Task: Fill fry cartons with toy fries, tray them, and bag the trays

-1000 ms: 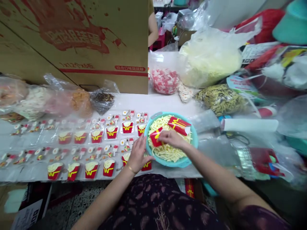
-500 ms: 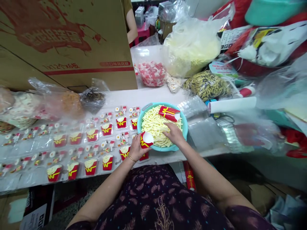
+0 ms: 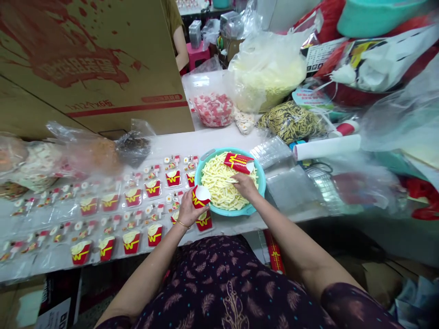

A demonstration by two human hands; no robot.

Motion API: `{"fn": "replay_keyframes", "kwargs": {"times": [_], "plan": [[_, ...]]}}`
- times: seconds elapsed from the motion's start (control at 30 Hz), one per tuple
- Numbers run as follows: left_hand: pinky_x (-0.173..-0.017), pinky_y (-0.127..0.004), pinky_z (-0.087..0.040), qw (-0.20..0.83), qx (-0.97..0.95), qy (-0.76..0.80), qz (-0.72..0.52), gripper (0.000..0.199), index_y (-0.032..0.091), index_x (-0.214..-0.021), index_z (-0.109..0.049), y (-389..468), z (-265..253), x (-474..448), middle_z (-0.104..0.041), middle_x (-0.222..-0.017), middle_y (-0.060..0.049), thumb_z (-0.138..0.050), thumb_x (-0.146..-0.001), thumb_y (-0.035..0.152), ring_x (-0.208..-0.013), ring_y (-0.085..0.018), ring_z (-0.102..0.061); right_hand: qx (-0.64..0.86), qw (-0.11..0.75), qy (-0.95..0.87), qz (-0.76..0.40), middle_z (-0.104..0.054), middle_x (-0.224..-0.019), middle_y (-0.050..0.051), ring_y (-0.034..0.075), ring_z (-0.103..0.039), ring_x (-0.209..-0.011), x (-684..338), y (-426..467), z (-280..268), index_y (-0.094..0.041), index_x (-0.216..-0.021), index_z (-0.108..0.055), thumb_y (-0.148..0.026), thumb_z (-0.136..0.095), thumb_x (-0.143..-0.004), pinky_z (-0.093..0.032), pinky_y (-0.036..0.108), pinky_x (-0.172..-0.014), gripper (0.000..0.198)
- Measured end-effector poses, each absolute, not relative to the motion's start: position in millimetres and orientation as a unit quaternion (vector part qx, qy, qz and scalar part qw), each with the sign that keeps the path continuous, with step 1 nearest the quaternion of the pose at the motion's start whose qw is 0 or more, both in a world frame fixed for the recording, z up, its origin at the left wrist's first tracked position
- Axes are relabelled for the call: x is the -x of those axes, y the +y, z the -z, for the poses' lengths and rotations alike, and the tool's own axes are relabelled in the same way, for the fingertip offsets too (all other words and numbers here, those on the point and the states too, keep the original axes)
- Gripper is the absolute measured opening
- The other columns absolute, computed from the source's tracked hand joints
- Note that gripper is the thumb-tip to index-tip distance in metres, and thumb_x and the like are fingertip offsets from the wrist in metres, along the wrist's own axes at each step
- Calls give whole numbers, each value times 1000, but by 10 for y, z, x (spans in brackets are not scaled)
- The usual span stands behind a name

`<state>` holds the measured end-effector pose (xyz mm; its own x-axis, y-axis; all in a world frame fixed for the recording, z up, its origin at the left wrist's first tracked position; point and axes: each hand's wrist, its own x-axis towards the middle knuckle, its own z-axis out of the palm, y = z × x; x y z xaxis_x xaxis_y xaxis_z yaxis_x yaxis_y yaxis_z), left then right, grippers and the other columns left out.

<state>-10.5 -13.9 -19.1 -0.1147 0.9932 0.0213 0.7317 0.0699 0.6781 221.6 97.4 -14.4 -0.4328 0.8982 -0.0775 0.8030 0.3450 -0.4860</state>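
My left hand [image 3: 190, 206] is closed around a red fries carton [image 3: 200, 196] with a yellow W-like mark, its white mouth tilted toward the basin. Pale yellow toy French fries [image 3: 219, 187] fill a turquoise basin [image 3: 262, 180]. Over the right part of that heap, my right hand [image 3: 246, 186] has its fingers drawn together on some fries; its fingertips are partly hidden. A stack of flattened red cartons [image 3: 239, 162] lies on the fries behind it. Left of the basin, rows of filled cartons [image 3: 131, 242] lie in clear plastic trays beside small toy food pieces.
A large cardboard box [image 3: 137, 68] stands behind the table's left side. Bags of pink-and-white pieces [image 3: 213, 109] and pale yellow pieces [image 3: 267, 77] sit at the back. Clear plastic trays [image 3: 291, 187] are stacked right of the basin. Another person's arm [image 3: 180, 48] shows beyond the box.
My left hand has drawn slightly left with the carton, away from the basin. My right hand's spread fingers have closed together on the fries. The view has shifted a little.
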Motion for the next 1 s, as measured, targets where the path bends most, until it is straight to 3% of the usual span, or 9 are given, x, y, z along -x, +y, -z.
{"fn": "replay_keyframes", "kwargs": {"times": [0.13,0.27,0.37,0.53,0.7,0.87,1.0], "plan": [[-92,-44,-37,233,-638,680,-277,79,18,-121,-38,-75,194,65,-49,-113,-11,-71,-54,46,-107,-28,-46,540,30,-827,-153,-56,-103,12,26,-48,-96,-1827,876,113,-14,-101,-57,-23,-55,-72,-39,37,-80,31],[-91,-43,-38,227,-645,680,-264,79,16,-121,-38,-33,186,64,-50,-109,-11,-71,-55,45,-106,-28,-46,539,9,-831,-136,-57,-98,15,26,-47,-95,-1693,822,205,-11,-92,-59,-17,-50,-73,-38,38,-80,22],[-90,-43,-38,223,-644,683,-262,80,16,-121,-38,-31,191,105,-50,-109,-11,-71,-54,46,-106,-28,-46,552,79,-795,-239,-59,-95,11,22,-50,-92,-1893,917,248,-12,-86,-61,-17,-53,-71,-40,34,-80,18],[-90,-44,-38,234,-654,671,-261,81,18,-121,-39,58,212,54,-50,-108,-10,-73,-53,44,-104,-29,-47,534,235,-612,-535,-60,-76,2,14,-55,-70,-2223,1058,79,-14,-80,-60,-29,-59,-67,-45,28,-66,20],[-90,-43,-38,246,-683,644,-243,86,15,-121,-37,266,224,-213,-49,-109,-11,-76,-48,38,-104,-29,-47,452,216,-497,-709,-60,-70,-1,11,-54,-58,-2143,977,-116,-15,-78,-59,-35,-66,-61,-45,24,-53,27],[-87,-42,-39,232,-695,637,-241,80,17,-119,-38,336,223,-363,-50,-104,-9,-75,-50,34,-100,-27,-48,453,183,-564,-665,-60,-78,0,11,-55,-60,-2013,875,-74,-17,-96,-57,-26,-61,-67,-48,26,-54,31],[-86,-43,-40,216,-687,643,-259,79,17,-117,-38,303,227,-415,-50,-101,-8,-75,-49,32,-97,-27,-49,483,200,-690,-501,-63,-85,4,15,-58,-78,-1944,826,-27,-17,-91,-63,-15,-53,-71,-46,30,-75,23]]}}
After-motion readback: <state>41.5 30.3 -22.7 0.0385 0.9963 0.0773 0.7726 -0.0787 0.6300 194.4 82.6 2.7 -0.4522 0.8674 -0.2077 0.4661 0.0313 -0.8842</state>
